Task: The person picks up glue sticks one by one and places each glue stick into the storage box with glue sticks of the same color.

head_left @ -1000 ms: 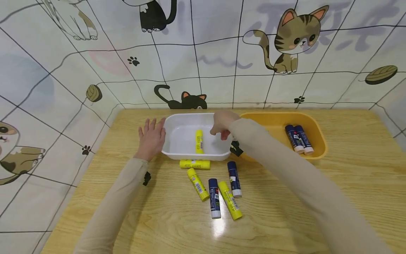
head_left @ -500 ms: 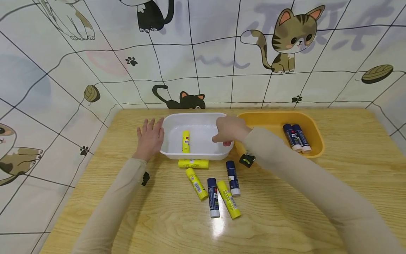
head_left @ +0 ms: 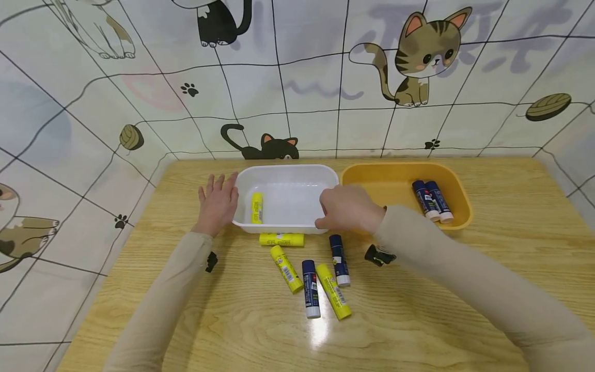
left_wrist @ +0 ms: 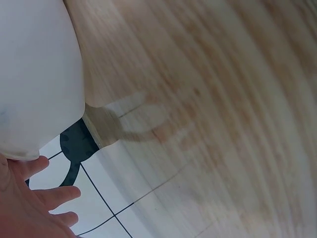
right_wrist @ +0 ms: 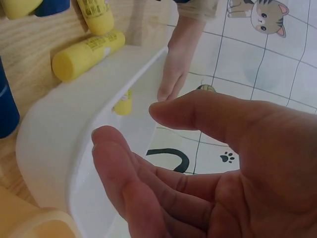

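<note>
My left hand [head_left: 217, 205] lies at the left end of a white tray [head_left: 293, 199], fingers spread and straight, fingertips right at the rim. In the left wrist view its fingers [left_wrist: 57, 198] show beside the tray wall. Over the tray's right end is my right hand [head_left: 348, 209], bent loosely; the right wrist view shows a gap between its thumb and fingers [right_wrist: 116, 163], with nothing held. Inside the tray a yellow glue stick [head_left: 256, 208] lies at the left. Yellow glue sticks [head_left: 281, 239] and navy ones [head_left: 311, 289] with white ends lie in front on the table.
An orange tray [head_left: 381, 181] stands to the right, beside the white one, with two navy glue sticks [head_left: 432, 201] at its right end. Behind the wooden table [head_left: 418, 315] rises a wall covering [head_left: 307, 77] printed with cats and grid lines.
The yellow glue stick in the white tray has shifted left. My right hand has drawn back toward the tray's near right corner. My left hand keeps its place.
</note>
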Motion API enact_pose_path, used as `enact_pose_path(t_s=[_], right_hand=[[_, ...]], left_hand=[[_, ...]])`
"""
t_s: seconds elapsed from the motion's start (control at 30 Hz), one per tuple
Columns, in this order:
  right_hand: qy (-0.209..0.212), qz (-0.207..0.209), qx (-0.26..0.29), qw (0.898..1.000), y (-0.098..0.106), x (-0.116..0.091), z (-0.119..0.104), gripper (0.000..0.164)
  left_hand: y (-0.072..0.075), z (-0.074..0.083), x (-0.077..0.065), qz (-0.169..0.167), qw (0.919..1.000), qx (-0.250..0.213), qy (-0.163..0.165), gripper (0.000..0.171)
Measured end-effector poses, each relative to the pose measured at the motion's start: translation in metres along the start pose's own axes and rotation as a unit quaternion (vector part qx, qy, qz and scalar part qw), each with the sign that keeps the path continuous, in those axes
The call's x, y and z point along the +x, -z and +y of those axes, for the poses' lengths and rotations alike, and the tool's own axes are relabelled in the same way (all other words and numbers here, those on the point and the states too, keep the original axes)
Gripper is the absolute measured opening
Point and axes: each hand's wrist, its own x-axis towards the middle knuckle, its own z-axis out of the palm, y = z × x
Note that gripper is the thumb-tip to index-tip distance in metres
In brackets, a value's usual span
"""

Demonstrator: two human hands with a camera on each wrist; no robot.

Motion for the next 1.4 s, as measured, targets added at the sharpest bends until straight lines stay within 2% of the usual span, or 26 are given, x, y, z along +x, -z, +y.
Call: enact_pose_path(t_s=[0.17, 0.33, 0.47, 0.57, 0.67, 1.07, 1.23, 1.4], right_hand=[[0.017, 0.015, 0.0, 1.0, -0.009, -0.015, 0.0, 0.023], [0.037, 0.022, -0.004, 0.999, -0.023, -0.028, 0.001, 0.03], [0.041, 0.012, -0.009, 0.999, -0.037, -0.033, 0.004, 0.021], [0.031, 0.004, -0.02, 0.999, -0.046, -0.033, 0.007, 0.022], [0.012, -0.008, -0.031, 0.999, -0.054, -0.032, 0.011, 0.032], [-0.021, -0.028, -0.029, 0.999, -0.076, -0.024, 0.021, 0.036], [-0.026, -0.026, -0.014, 0.999, -0.082, -0.02, 0.022, 0.036], [-0.031, -0.017, 0.027, 0.999, -0.085, -0.019, 0.022, 0.033]], left_hand=[[0.0, -0.001, 0.0, 0.0, 1.0, 0.003, -0.002, 0.05], [-0.001, -0.002, 0.001, -0.002, 1.0, 0.006, -0.002, 0.051], [-0.003, -0.004, 0.001, 0.002, 1.0, 0.002, -0.003, 0.051], [-0.003, -0.005, 0.001, 0.007, 1.0, 0.0, -0.005, 0.051], [-0.004, -0.006, 0.001, 0.01, 0.9999, -0.003, -0.008, 0.05], [-0.002, -0.003, 0.001, 0.008, 0.9999, -0.004, -0.009, 0.05], [-0.003, -0.003, 0.001, 0.007, 1.0, -0.001, -0.006, 0.05], [-0.003, -0.003, 0.001, 0.006, 1.0, -0.002, -0.006, 0.05]])
